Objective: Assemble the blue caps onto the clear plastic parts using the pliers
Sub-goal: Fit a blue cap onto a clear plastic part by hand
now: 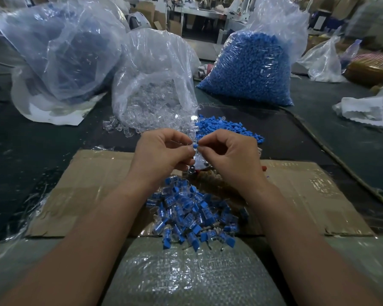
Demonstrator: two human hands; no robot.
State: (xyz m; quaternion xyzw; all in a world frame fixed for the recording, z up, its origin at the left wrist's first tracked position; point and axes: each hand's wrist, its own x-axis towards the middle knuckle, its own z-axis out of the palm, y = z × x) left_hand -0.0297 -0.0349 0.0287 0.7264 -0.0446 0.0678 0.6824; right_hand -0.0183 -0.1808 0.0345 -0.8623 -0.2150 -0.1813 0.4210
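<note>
My left hand (161, 153) pinches a small clear plastic part (191, 141) above the cardboard. Facing it, my right hand (230, 155) holds a blue cap (195, 146) at its fingertips, touching that clear part. Below the hands, the pliers (195, 170) lie on the cardboard, mostly hidden; only a metal joint and a bit of red handle show. A heap of assembled blue-and-clear pieces (192, 215) lies between my forearms. Loose blue caps (226, 129) and loose clear parts (124, 129) lie beyond the hands.
A flattened cardboard sheet (93, 191) covers the dark table. A clear bag of clear parts (155, 85) and a bag of blue caps (250, 69) stand behind. A large bag (60, 51) sits at the far left. More plastic bags (367, 109) lie at the right. Bubble wrap (186, 274) covers the near edge.
</note>
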